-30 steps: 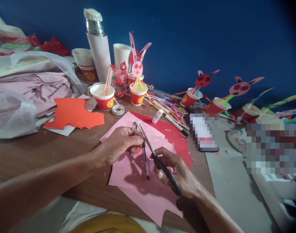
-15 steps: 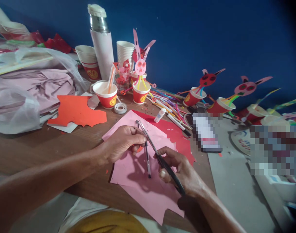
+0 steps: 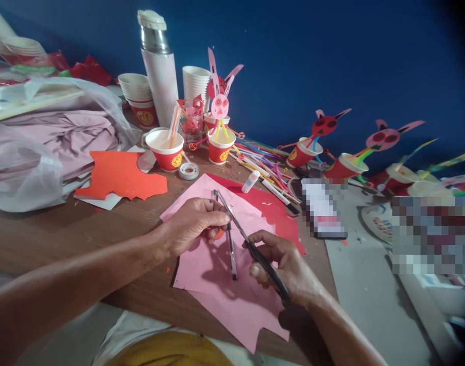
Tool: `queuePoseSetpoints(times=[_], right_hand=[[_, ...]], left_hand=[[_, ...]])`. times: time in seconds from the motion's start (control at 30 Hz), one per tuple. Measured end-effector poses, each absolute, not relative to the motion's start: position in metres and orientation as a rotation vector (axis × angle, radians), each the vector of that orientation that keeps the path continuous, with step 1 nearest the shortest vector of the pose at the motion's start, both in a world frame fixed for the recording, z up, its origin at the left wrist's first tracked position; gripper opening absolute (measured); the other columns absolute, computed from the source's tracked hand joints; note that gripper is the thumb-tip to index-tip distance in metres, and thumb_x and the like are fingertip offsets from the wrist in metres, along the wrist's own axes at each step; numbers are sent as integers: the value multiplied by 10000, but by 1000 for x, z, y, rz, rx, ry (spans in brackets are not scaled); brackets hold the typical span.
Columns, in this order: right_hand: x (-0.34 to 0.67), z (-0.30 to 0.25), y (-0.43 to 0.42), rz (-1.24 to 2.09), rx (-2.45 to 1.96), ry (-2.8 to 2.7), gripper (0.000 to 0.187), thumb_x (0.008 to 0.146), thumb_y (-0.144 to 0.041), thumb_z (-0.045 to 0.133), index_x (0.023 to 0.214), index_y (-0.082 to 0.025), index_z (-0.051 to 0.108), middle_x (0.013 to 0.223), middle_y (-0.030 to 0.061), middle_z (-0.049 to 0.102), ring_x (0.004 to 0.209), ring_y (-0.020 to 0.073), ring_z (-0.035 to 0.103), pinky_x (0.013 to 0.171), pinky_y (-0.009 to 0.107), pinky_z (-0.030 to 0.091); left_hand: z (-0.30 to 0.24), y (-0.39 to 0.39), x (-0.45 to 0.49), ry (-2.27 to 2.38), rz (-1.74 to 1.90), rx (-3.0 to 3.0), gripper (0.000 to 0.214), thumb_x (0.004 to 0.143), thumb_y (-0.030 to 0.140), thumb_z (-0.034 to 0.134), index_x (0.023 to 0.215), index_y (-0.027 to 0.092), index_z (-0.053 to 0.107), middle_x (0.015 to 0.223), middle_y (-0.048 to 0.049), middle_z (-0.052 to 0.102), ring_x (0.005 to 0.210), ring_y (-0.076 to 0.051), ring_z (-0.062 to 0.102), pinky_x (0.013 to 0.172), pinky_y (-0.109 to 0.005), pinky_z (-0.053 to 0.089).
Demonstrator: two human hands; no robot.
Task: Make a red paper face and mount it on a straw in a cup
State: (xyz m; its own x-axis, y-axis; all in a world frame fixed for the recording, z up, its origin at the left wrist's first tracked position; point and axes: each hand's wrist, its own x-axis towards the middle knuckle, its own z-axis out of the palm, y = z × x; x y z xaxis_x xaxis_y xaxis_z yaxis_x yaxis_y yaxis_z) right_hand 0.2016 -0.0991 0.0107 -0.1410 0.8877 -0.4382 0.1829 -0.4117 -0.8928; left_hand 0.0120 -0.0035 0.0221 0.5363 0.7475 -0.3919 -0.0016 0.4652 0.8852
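Note:
My right hand [image 3: 283,262] is wrapped round the dark handles of a pair of scissors [image 3: 265,264]. The slim metal blades point up and away, their tips close to my left fingers. My left hand [image 3: 196,223] is closed in a pinch beside the blades; whatever lies between its fingertips is too small or hidden to name. A bit of orange paper [image 3: 219,233] shows just under those fingers; whether it is held or lying there I cannot tell. Below both hands, a pen [image 3: 232,254] rests on sheets of pink paper [image 3: 202,274], partly covered by the left hand.
Red paper [image 3: 289,223] lies under the pink, with a small glue bottle [image 3: 251,181] on it. Orange paper [image 3: 121,175], a tape roll [image 3: 188,171], a paper cup [image 3: 165,152], rabbit-faced cup figures [image 3: 220,105], pipe cleaners [image 3: 260,162], a thermos [image 3: 159,76] and a phone [image 3: 323,208] stand around.
Almost nothing differs. Both hands and the scissors hold the same place over the pink paper; the view has shifted very slightly.

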Motion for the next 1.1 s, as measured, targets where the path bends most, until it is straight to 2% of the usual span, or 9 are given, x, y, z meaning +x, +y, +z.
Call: queuePoseSetpoints(times=[0.13, 0.33, 0.53, 0.7, 0.8, 0.93, 1.0, 1.1], right_hand=[[217, 13, -96, 1436, -1649, -1395, 355, 705, -372, 758, 979, -207, 606, 618, -45, 602, 490, 90, 485, 485, 215, 406], [250, 23, -93, 676, -2026, -1931, 333, 792, -289, 633, 1123, -263, 662, 799, 13, 719, 671, 177, 646, 590, 261, 446], [263, 20, -90, 411, -2177, -2081, 333, 807, -210, 577, 1120, -278, 671, 897, 39, 748, 728, 206, 689, 571, 258, 425], [263, 15, -89, 312, -2286, -2113, 338, 822, -195, 541, 1118, -278, 681, 1016, 57, 736, 826, 241, 696, 611, 283, 428], [262, 17, -89, 267, -2288, -2087, 263, 844, -207, 539, 1039, -265, 705, 1012, 57, 720, 862, 245, 684, 627, 290, 427], [252, 20, -89, 197, -2108, -1928, 211, 897, -218, 500, 920, -213, 710, 970, 67, 700, 889, 235, 654, 680, 303, 432], [242, 19, -90, 301, -1895, -1806, 205, 921, -258, 504, 909, -198, 699, 937, 61, 694, 872, 207, 641, 736, 297, 444], [223, 15, -92, 587, -1680, -1618, 184, 918, -295, 545, 865, -208, 697, 871, 29, 697, 809, 169, 627, 723, 266, 447]], left_hand=[[22, -4, 13, 924, 531, 952, 144, 658, 210, 717, 647, 143, 591, 548, 17, 573, 424, -66, 452, 395, -187, 360], [20, -4, 13, 892, 583, 964, 118, 671, 238, 669, 666, 125, 632, 648, -23, 631, 423, -55, 439, 401, -193, 368], [20, -2, 14, 914, 604, 978, 122, 667, 235, 638, 660, 113, 637, 695, -48, 651, 424, -54, 444, 406, -199, 377], [19, -3, 16, 928, 612, 995, 127, 667, 236, 642, 661, 109, 638, 688, -55, 654, 424, -55, 442, 406, -198, 367], [18, -5, 16, 939, 616, 1012, 133, 671, 245, 657, 667, 113, 639, 673, -48, 649, 429, -59, 447, 415, -200, 365], [16, -8, 16, 957, 600, 1072, 152, 698, 268, 665, 670, 120, 643, 531, -4, 569, 442, -78, 461, 435, -200, 367], [15, -10, 17, 956, 588, 1109, 165, 711, 282, 669, 674, 124, 639, 521, 4, 557, 441, -76, 461, 444, -199, 372], [11, -14, 17, 955, 550, 1176, 189, 733, 316, 663, 708, 131, 636, 565, 2, 579, 433, -65, 454, 434, -194, 361]])
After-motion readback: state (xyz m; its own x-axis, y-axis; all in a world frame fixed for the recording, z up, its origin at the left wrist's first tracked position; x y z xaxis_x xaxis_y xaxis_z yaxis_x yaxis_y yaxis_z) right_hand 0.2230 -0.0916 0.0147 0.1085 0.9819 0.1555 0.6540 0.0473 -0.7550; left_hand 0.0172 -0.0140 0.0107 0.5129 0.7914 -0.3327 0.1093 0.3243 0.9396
